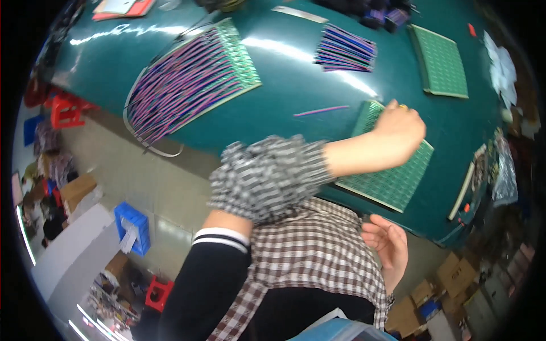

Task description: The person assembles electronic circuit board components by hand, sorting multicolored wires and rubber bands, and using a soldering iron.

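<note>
My left arm, in a grey striped sleeve cover, reaches across to the right. My left hand (402, 134) is closed over the far part of a green circuit board panel (389, 184) at the table's near edge. Its fingertips are hidden, so whatever they hold cannot be made out. My right hand (389, 244) hangs just off the table edge below the panel, fingers loosely bent and apart, with nothing seen in it. A single strip of purple and pink wire (321, 111) lies left of the panel.
On the green table (273, 91), a panel covered with rows of wires (187, 85) lies at left. A bundle of wires (347, 48) is farther back, beside a ruler (300, 13). Another stack of green panels (439, 62) stands at far right. A soldering-iron-like tool (463, 187) lies near the right edge.
</note>
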Motion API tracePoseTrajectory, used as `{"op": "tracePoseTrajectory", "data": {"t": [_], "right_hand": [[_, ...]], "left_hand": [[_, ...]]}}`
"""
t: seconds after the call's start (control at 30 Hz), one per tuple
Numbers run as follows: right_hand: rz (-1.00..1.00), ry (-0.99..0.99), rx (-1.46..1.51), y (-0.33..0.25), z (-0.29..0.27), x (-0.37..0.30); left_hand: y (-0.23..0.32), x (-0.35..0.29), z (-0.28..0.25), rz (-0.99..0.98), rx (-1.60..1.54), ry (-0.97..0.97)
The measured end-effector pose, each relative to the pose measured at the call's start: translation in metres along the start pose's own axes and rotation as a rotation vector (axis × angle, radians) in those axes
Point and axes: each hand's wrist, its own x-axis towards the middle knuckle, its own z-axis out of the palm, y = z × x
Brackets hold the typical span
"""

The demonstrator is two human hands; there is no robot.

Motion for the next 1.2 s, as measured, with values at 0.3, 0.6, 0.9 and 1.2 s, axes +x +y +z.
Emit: {"op": "tracePoseTrajectory", "data": {"t": [0.3,0.6,0.9,1.2], "right_hand": [[-0.532,0.874,-0.701,-0.041,-0.045,0.054],[-0.373,0.816,-0.691,-0.053,-0.026,0.059],[-0.409,0.79,-0.645,-0.062,-0.031,0.054],[-0.965,-0.5,-2.148,-0.087,0.075,0.108]], "left_hand": [[0.003,-0.13,-0.003,-0.343,-0.57,0.322],[0.013,-0.13,0.009,-0.336,-0.566,0.159],[0.017,-0.126,0.003,-0.299,-0.487,0.186],[-0.014,-0.145,-0.012,-0.321,-0.504,0.718]]}}
